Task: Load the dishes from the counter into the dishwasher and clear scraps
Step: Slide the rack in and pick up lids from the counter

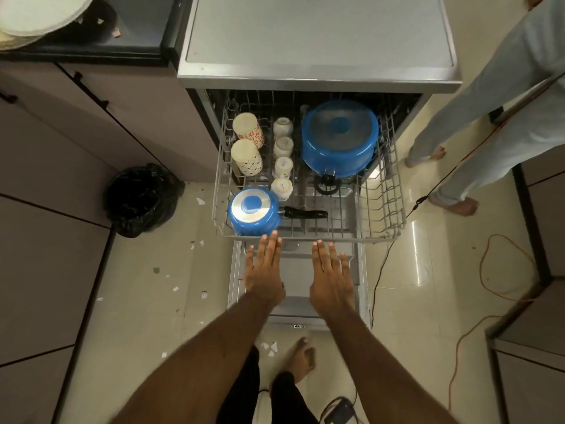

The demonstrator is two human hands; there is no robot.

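The dishwasher's wire rack [388, 197] is pulled out over the open door [293, 280]. In it lie a big blue pot [339, 136] upside down, a small blue saucepan [253, 211] with a black handle, two patterned tumblers [247, 127] and several small white cups [282, 166]. My left hand [264, 270] reaches forward with straight fingers, its fingertips at the rack's front edge by the saucepan. My right hand [331, 276] is flat and held just short of the rack. Both hold nothing.
A black bin bag [142, 198] stands on the floor at the left, with paper scraps [200, 201] scattered around. White plates [33, 16] sit on the counter at top left. Another person's legs [452, 191] stand at the right, beside cables [495, 270].
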